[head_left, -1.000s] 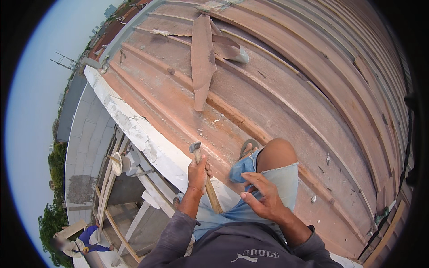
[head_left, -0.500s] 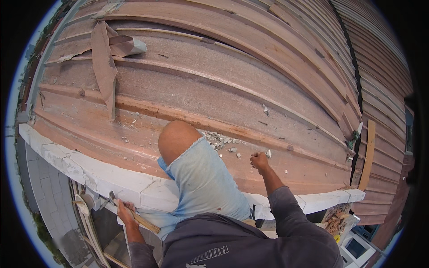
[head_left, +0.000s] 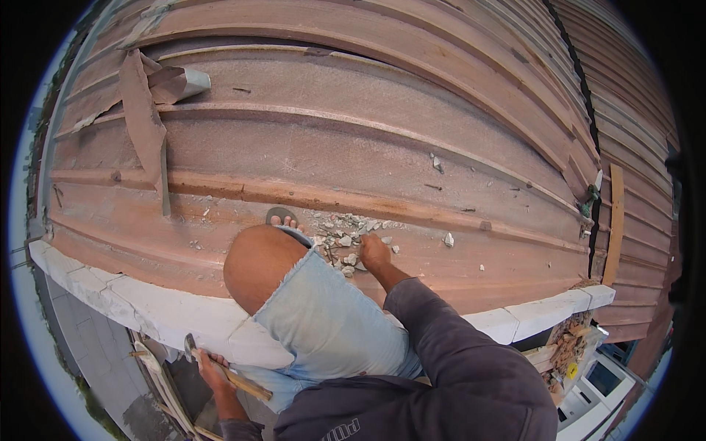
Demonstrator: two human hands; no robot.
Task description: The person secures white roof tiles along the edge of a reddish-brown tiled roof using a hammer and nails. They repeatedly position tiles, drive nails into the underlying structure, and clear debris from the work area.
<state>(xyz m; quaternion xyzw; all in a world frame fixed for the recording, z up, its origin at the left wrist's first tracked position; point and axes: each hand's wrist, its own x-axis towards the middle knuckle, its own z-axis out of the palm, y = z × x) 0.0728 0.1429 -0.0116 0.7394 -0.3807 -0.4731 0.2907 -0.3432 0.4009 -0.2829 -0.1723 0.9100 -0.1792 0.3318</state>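
My left hand is closed round the wooden handle of a hammer, low beside the white block wall. The hammer's dark metal head pokes out past my fingers. At the right edge of a pile of broken mortar and stone chips, my right hand is down with its fingers curled in. Whatever lies within those fingers is hidden. The chips rest on a reddish ribbed metal roof, just past my bent knee and sandalled foot.
A white block ledge runs along the roof's near edge, with a drop beyond it on the left. A torn, bent sheet strip lies at the far left. To the right are a wooden plank and a green-handled tool.
My right hand has moved left and down to the chip pile. My body and knee have shifted, so my foot now shows. The left hand keeps the hammer in nearly the same place.
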